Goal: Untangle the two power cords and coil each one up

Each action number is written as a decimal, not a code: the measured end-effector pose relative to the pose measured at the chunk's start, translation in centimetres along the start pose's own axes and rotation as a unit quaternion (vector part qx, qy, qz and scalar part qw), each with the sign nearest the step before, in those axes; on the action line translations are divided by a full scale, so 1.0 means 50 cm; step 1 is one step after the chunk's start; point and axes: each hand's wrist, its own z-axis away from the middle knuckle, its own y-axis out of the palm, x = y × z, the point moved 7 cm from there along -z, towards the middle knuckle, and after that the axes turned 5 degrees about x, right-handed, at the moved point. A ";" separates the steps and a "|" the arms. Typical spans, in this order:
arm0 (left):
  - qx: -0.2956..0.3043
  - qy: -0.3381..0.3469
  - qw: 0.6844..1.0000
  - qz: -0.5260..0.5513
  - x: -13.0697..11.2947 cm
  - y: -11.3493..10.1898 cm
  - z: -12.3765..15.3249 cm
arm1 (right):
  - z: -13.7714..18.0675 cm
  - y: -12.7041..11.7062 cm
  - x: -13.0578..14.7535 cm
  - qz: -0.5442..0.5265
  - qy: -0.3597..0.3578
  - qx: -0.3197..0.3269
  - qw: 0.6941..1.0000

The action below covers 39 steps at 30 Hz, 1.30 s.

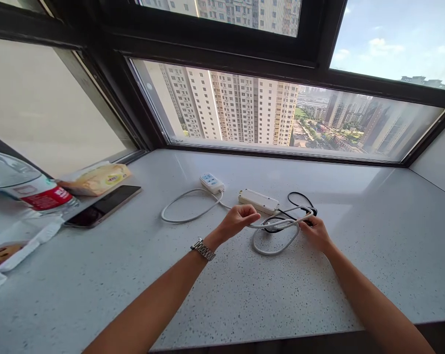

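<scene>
**Both hands on a looped white cable**

Centre frame, the left hand [238, 220] is clenched around one end of a white cable [276, 242] coil, while the right hand [316, 232] pinches the coil's other end — a black cable [299, 198] tangled in beside it. Just above the hands lies a white power strip [258, 200], with a smaller one [211, 182] to its left. On the pale sill [244, 295] at left — a phone [102, 206], a water bottle [27, 187], a tissue pack [97, 178].

White cable [274, 248] beside a black cord [299, 196]; white power strip [258, 200] with a cream face; pale grey speckled bench [222, 295]; red-labelled clear bottle [27, 189]; silver wristwatch [203, 249]; glossy black phone [102, 206].
</scene>
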 end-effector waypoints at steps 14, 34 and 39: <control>-0.080 0.114 0.892 -0.430 -0.026 0.094 0.076 | 0.001 -0.009 -0.020 -0.083 0.021 -0.046 0.995; -0.049 0.074 0.988 -0.124 0.013 0.116 0.045 | 0.020 0.064 0.035 0.022 -0.126 0.197 0.972; 0.034 0.065 0.997 0.024 0.020 0.114 0.058 | 0.021 0.069 0.043 0.018 -0.106 0.186 0.977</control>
